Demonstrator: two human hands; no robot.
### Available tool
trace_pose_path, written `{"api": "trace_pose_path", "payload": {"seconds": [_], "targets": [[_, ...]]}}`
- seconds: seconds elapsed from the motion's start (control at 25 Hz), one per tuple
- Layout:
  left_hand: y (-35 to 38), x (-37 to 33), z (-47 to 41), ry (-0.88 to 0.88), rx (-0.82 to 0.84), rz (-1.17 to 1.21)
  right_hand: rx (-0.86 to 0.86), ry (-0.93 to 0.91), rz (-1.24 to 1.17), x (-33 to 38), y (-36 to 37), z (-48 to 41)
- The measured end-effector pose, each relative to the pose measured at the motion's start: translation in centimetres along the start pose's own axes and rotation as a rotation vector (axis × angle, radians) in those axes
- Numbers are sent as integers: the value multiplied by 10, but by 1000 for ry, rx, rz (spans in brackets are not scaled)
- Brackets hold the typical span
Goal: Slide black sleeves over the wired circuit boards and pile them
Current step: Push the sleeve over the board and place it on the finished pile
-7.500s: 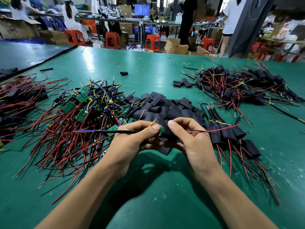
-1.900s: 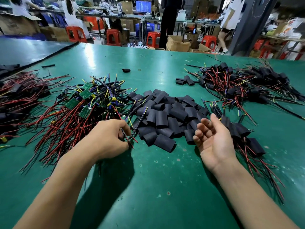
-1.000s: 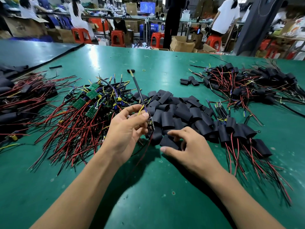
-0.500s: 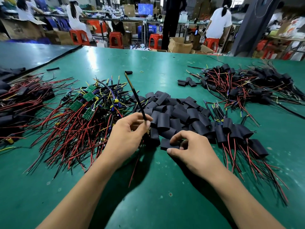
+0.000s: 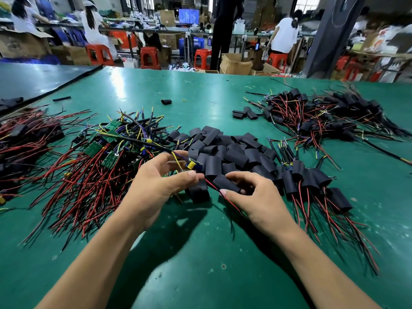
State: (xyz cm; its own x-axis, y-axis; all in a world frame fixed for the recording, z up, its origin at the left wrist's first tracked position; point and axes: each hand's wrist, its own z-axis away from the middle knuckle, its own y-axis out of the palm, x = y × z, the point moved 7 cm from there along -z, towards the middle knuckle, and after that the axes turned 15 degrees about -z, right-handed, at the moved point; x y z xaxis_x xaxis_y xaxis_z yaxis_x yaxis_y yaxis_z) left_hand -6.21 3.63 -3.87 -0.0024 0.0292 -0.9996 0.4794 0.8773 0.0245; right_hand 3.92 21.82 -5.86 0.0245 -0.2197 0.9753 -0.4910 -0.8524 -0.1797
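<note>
Left hand pinches the wired board; right hand pinches a black sleeve just beside it (long axis slanting roughly boardward), at the sleeve heap's near edge on the desk.

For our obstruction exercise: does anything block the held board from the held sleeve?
Nothing visible does. The left hand holds the circuit board beside the sleeve in the right hand; only the board's own red wire crosses the gap.
</note>
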Motion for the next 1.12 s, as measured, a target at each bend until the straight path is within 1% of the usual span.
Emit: {"api": "trace_pose_path", "payload": {"seconds": [0.12, 0.28, 0.44, 0.52, 0.6, 0.68, 0.76, 0.84, 0.96, 1.12], "targets": [[-5, -2, -1, 16, -62, 48, -46, 40, -243, -5, -6, -5], [-7, -4, -1, 74, -101, -59, -67, 145, -633, -13, -10, -11], [-12, -2, -3, 84, -160, -54, -158, 160, -922, -13, -15, -14], [-20, -1, -3, 84, -238, -37, -210, 122, -902, -12, -22, -15], [-29, 0, -3, 87, -323, -43, -234, 42, -792, -9, -30, -15], [-35, 0, -3, 92, -372, -56, -233, -66, -562, -2, -34, -14], [-37, 1, -4, 86, -382, -62, -231, -144, -311, 2, -33, -11], [-36, 3, -4, 76, -373, -53, -230, -188, -200, 3, -30, -8], [-35, 3, -5, 78, -369, -42, -225, -228, -182, 7, -29, -7], [-38, 2, -6, 101, -388, -71, -225, -244, -286, 8, -29, -7]]}}
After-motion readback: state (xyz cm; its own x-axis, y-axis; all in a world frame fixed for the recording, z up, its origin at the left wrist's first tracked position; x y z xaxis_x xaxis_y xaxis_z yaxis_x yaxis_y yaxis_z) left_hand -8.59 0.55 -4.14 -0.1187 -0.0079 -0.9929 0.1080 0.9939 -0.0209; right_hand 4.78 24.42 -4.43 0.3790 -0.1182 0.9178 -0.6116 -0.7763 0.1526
